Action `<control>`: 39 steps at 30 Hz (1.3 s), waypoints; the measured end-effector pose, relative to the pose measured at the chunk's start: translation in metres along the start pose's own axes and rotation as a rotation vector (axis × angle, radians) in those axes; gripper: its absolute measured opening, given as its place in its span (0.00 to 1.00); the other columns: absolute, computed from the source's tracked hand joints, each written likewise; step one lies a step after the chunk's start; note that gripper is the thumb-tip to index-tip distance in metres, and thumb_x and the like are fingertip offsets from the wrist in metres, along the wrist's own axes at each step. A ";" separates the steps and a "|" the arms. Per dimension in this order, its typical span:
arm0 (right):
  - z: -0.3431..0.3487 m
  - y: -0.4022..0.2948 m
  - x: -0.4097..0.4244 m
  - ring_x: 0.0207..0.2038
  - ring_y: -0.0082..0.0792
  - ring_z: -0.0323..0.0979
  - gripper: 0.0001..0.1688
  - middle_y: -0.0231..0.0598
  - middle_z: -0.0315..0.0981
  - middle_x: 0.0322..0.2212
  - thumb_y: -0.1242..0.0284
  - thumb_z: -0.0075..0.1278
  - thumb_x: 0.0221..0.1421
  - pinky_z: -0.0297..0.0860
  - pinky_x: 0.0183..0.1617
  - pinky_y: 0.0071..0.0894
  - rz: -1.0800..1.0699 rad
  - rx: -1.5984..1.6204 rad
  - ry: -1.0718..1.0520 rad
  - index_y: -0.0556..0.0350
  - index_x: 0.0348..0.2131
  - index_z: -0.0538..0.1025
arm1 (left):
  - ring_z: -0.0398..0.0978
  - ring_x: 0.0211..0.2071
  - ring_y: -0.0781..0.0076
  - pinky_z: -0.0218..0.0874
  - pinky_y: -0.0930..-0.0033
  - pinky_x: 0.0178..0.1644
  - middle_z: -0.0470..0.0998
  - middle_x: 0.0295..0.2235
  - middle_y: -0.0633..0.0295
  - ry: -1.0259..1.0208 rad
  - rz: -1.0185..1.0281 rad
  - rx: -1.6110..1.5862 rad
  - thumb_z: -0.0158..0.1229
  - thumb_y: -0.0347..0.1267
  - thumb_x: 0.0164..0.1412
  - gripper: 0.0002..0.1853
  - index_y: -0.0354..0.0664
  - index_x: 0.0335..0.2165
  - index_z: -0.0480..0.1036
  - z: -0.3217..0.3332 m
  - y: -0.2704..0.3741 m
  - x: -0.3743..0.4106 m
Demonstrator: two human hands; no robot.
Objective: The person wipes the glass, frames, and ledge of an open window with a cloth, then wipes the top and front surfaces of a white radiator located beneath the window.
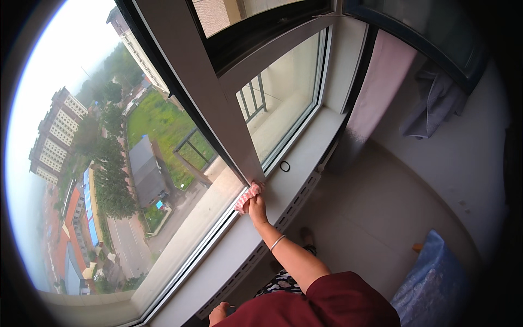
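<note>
My right hand grips a folded pink-and-white patterned cloth and presses it against the lower corner of the window frame, where the upright post meets the sill. A bracelet circles that wrist. My left hand is low in the view beside the slotted edge below the sill, partly hidden by my dark red sleeve; whether it holds anything cannot be told. Beyond the cloth, a black hair tie or ring lies on the sill.
An opened window sash juts in at the upper right. Beside it hang a pink curtain and a grey cloth. A blue cover is at the lower right. Through the glass, buildings and a road lie far below.
</note>
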State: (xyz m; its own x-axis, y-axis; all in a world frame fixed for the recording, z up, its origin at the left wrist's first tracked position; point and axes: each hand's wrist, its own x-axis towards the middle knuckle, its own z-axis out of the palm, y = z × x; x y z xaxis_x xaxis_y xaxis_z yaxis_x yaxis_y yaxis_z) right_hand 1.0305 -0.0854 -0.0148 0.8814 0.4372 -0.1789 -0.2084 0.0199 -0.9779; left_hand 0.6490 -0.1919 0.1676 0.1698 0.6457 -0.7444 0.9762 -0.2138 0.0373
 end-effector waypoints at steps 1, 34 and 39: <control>0.007 -0.027 -0.025 0.47 0.33 0.67 0.21 0.45 0.72 0.42 0.67 0.37 0.64 0.62 0.53 0.31 0.057 0.007 -0.046 0.67 0.47 0.69 | 0.77 0.40 0.55 0.67 0.60 0.43 0.80 0.35 0.55 0.031 0.006 -0.017 0.59 0.46 0.53 0.21 0.46 0.41 0.74 -0.004 -0.006 -0.009; -0.290 -0.226 0.212 0.45 0.29 0.68 0.22 0.34 0.68 0.43 0.62 0.36 0.64 0.67 0.51 0.35 0.094 0.822 -0.347 0.55 0.51 0.66 | 0.74 0.39 0.51 0.66 0.57 0.41 0.76 0.36 0.52 0.153 0.609 -0.130 0.57 0.38 0.57 0.15 0.39 0.39 0.71 -0.019 0.254 0.037; -0.267 -0.330 0.299 0.33 0.20 0.66 0.18 0.31 0.68 0.31 0.68 0.37 0.64 0.68 0.41 0.29 -0.237 0.556 -0.110 0.52 0.52 0.66 | 0.76 0.38 0.50 0.67 0.57 0.41 0.77 0.34 0.51 0.087 0.453 -0.066 0.58 0.41 0.57 0.17 0.41 0.39 0.73 0.003 0.241 0.029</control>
State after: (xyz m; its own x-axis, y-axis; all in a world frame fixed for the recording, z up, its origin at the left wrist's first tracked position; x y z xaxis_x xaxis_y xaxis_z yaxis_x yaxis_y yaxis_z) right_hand 1.4757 -0.2019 0.2252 0.8881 0.4530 0.0773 -0.2284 0.5811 -0.7811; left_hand 0.8887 -0.2268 0.1535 0.5888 0.5576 -0.5851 0.8072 -0.4431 0.3900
